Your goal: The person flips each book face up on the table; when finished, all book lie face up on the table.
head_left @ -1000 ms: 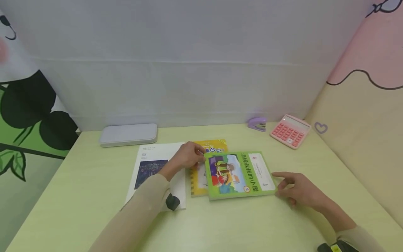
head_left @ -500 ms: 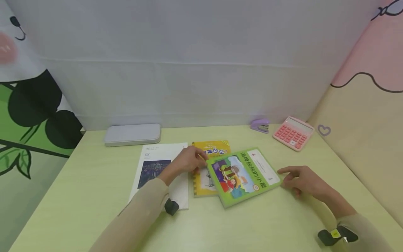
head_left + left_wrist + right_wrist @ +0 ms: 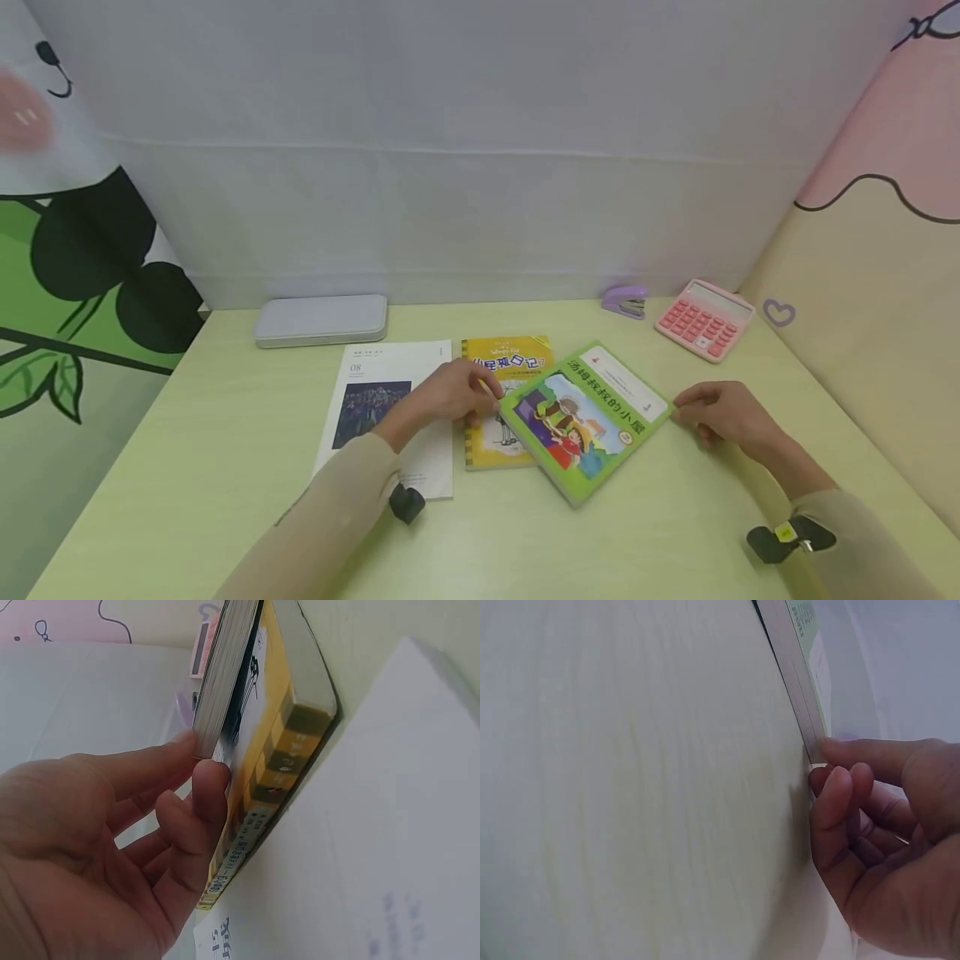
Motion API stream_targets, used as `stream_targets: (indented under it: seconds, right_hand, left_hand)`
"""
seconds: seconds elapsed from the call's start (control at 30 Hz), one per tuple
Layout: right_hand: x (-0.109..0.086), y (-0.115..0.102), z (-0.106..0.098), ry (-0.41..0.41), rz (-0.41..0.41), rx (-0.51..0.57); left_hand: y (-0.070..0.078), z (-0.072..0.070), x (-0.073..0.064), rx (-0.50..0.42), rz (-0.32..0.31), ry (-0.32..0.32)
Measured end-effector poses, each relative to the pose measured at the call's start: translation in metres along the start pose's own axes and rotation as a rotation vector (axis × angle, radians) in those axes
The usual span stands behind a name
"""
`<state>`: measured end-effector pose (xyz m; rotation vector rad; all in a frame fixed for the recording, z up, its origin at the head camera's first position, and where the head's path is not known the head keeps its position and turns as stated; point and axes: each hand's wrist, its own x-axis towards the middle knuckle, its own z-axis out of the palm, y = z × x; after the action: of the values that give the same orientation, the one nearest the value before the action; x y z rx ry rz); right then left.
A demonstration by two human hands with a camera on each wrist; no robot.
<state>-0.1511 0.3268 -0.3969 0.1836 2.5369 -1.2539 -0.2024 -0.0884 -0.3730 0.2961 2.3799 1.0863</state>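
1. My left hand (image 3: 450, 393) pinches a corner of the green book (image 3: 585, 417): in the left wrist view my thumb sits above its page edge and a fingertip below it. My palm hides the rest of that corner.
2. My right hand (image 3: 723, 412) grips the opposite corner of the same book, thumb on top and fingers curled under its edge. The right wrist view shows only a thin sliver of the cover, so its picture is cut off there.
3. The green book lies between my hands, turned at an angle and overlapping the yellow book (image 3: 504, 367) just beyond my left fingers. The lower right part of the yellow cover is hidden beneath it.
4. Under my left wrist lies the white booklet (image 3: 375, 400); my sleeve covers its near right part.
5. Beyond my right hand sit the pink calculator (image 3: 703, 319) and the purple stapler (image 3: 625, 301), whose details are too small to read.
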Motion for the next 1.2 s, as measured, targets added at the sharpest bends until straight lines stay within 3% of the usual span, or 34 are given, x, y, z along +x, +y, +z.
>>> stream_targets:
  seconds: [0.6, 0.83, 1.2]
  right_hand:
    - [-0.008, -0.009, 0.012, 0.113, 0.024, -0.074]
    - [-0.010, -0.014, 0.018, 0.089, 0.030, -0.074]
    - [-0.011, -0.019, 0.024, 0.011, -0.014, -0.119]
  left_hand:
    - [0.005, 0.008, -0.004, -0.005, 0.018, -0.002]
    - [0.010, 0.013, -0.006, 0.017, 0.002, -0.024]
    - [0.012, 0.018, -0.008, 0.044, 0.049, -0.078]
